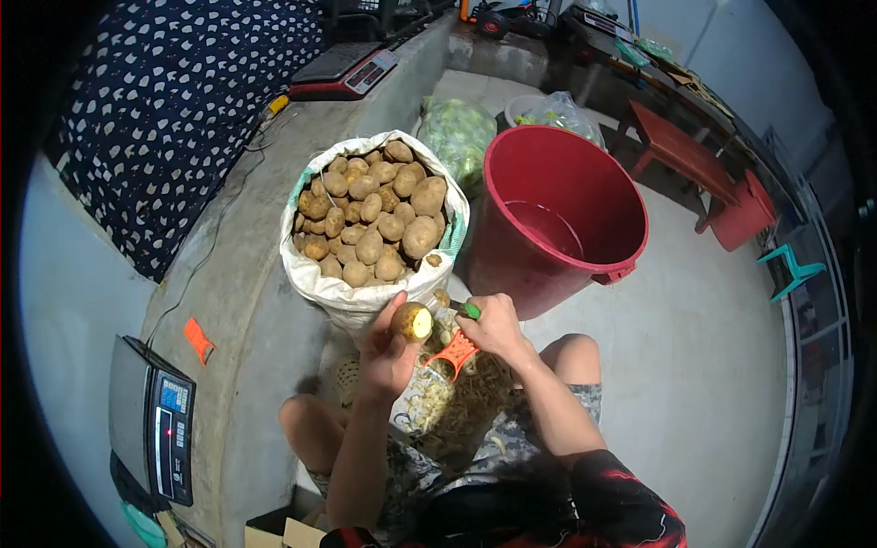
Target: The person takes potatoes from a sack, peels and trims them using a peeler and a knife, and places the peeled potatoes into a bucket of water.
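Observation:
My left hand (388, 358) is wrapped round a potato (411, 321) whose cut end shows pale yellow. To its right, my right hand (496, 327) is closed on a green-handled knife (469, 310), and an orange peeler (454, 353) hangs just below the same hand. A small brown piece (442, 298) is near the blade. Just beyond my hands stands an open white sack (320, 290) full of unpeeled potatoes (370, 208). Peelings (438, 411) lie between my legs, under both hands.
A big red bucket (557, 215) with a little liquid stands right of the sack. Behind are bags of green vegetables (457, 137). A scale (169, 429) and an orange tool (197, 341) rest on the left ledge, another scale (343, 73) farther back. A red bench (681, 151) is at right.

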